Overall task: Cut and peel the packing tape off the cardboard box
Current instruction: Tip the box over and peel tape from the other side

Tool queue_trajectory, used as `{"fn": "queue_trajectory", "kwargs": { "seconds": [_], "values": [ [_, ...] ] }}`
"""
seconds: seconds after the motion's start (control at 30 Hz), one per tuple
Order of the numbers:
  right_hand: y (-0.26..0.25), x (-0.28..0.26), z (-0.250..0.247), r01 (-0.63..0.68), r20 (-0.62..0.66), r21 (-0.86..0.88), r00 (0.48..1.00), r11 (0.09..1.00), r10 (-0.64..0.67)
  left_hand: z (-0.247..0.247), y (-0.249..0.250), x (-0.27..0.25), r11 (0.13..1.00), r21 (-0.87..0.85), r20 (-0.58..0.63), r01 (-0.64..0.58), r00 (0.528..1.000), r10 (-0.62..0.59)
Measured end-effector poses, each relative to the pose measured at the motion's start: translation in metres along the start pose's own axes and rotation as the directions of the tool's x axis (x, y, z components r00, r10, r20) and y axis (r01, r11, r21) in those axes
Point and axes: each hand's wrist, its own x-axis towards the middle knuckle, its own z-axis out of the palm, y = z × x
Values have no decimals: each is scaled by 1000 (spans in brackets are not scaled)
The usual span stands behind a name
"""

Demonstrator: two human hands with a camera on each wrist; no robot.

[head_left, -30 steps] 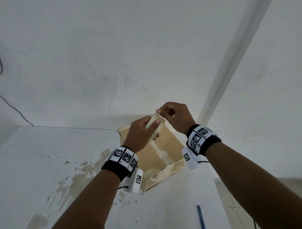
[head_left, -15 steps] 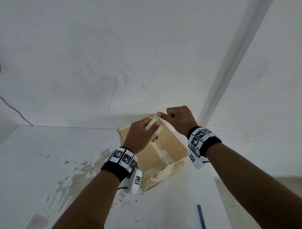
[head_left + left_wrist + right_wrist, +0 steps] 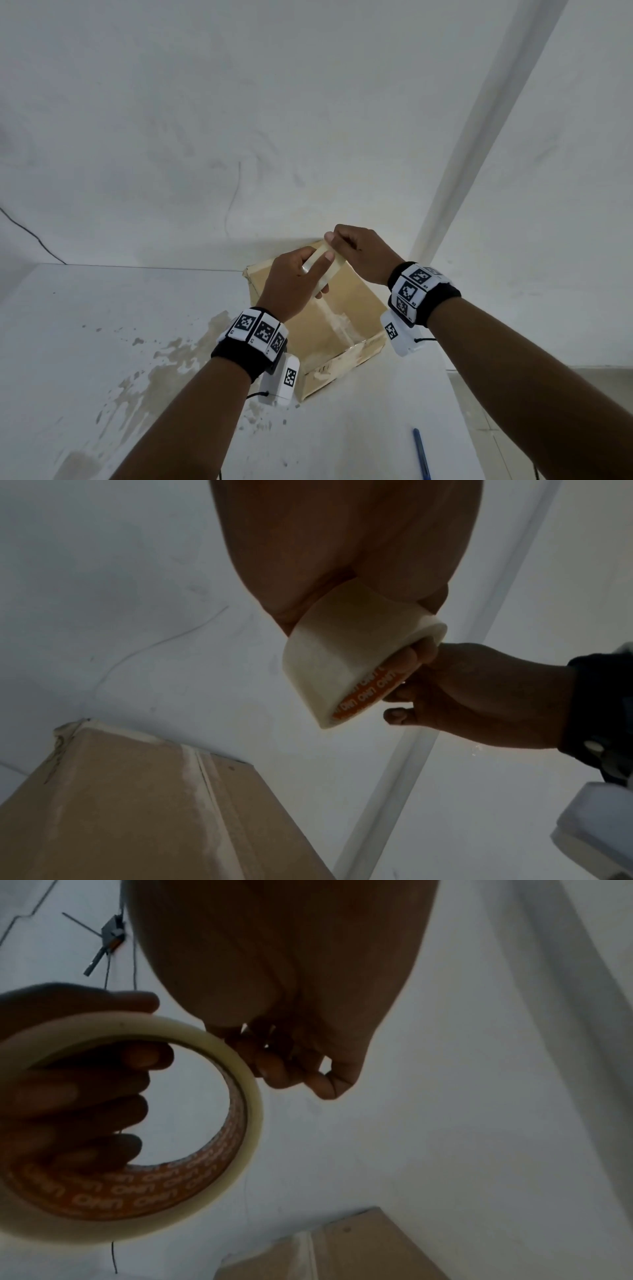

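Note:
A brown cardboard box [image 3: 356,301] lies on the white table [image 3: 102,342], with a whitish strip of tape [image 3: 337,320] along its centre seam. Above it my left hand [image 3: 291,284] holds a roll of pale packing tape [image 3: 322,270], fingers [image 3: 85,1096] hooked through its orange-printed core. My right hand [image 3: 359,251] pinches the upper rim of the roll with thumb and forefinger. In the left wrist view the roll [image 3: 342,642] hangs from my palm above the box [image 3: 120,804]. The right wrist view shows the roll [image 3: 251,1096] with my right fingertips [image 3: 274,1069] curled at its outer edge.
A blue pen [image 3: 420,455] lies on the table near its right front edge. The table top has worn brownish patches [image 3: 164,370] on the left. A white wall [image 3: 239,120] stands right behind the box, and a floor [image 3: 496,428] drops away to the right.
My right hand has slid slightly left and lower along the top of the roll. The left hand and the box stay where they were.

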Motion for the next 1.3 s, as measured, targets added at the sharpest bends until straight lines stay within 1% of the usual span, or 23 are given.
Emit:
{"fn": "queue_trajectory", "kwargs": {
  "seconds": [0.07, 0.17, 0.23, 0.37, 0.43, 0.53, 0.6, 0.63, 0.67, 0.7, 0.73, 0.77, 0.8, 0.83, 0.93, 1.03, 1.13, 1.23, 1.3],
  "values": [
    [0, 0, 0, 49, -41, -18, 998, 999, -50, 0, -2, -1, 1000, 3, 2, 5, 1000, -5],
    [3, 0, 0, 68, -111, -30, 991, 997, -71, 0, -4, -1, 999, 33, 8, 10, 1000, -10],
    [6, -1, -1, 70, -127, -28, 989, 997, -73, 0, -6, -2, 998, 65, 9, 8, 1000, -8],
    [8, -7, 0, 78, -143, -106, 985, 991, -93, 0, -9, -2, 996, 83, 6, -11, 1000, 11],
    [7, -9, 2, 44, -144, -99, 988, 994, -58, 1, -8, -2, 998, 63, -8, -18, 1000, 18],
    [4, -10, -2, -55, -167, 14, 984, 998, 57, 2, -1, -1, 999, 35, -33, -33, 999, 34],
    [3, -10, -7, -136, -187, 127, 969, 983, 159, 2, 3, 2, 1000, 18, -109, 24, 994, -22],
    [2, -11, -9, -159, -183, 194, 964, 968, 195, 0, 3, 6, 995, -55, -150, 79, 985, -87],
    [1, -12, -11, -171, -165, 260, 962, 950, 218, -1, 3, 10, 972, -187, -164, 144, 971, -176],
    [1, -14, -11, -173, -143, 302, 964, 938, 224, -2, 4, 12, 915, -349, -149, 203, 952, -268],
    [0, -15, -9, -163, -127, 313, 969, 936, 212, -3, 9, 13, 825, -510, -104, 244, 934, -341],
    [-1, -18, -7, -142, -111, 306, 977, 941, 183, -3, 12, 14, 722, -643, -54, 257, 924, -378],
    [-3, -20, -3, -114, -99, 301, 984, 947, 150, -3, 15, 15, 630, -733, -13, 257, 920, -391],
    [-5, -23, 1, -81, -99, 311, 988, 947, 117, -2, 18, 16, 561, -788, 20, 253, 922, -387],
    [-15, -30, 10, 19, -150, 387, 988, 922, 42, 2, 20, 18, 455, -854, 80, 254, 927, -367],
    [-22, -33, 15, 4, -192, 448, 977, 894, 92, 6, 16, 18, 378, -890, 105, 256, 921, -376],
    [-23, -35, 17, -30, -191, 501, 971, 865, 145, 9, 10, 17, 315, -916, 120, 250, 918, -378],
    [-19, -38, 19, -34, -170, 559, 973, 828, 155, 10, 6, 15, 287, -926, 127, 246, 918, -377],
    [-15, -41, 21, -38, -168, 599, 971, 800, 171, 11, 4, 15, 314, -917, 122, 246, 923, -366]
  ]
}}
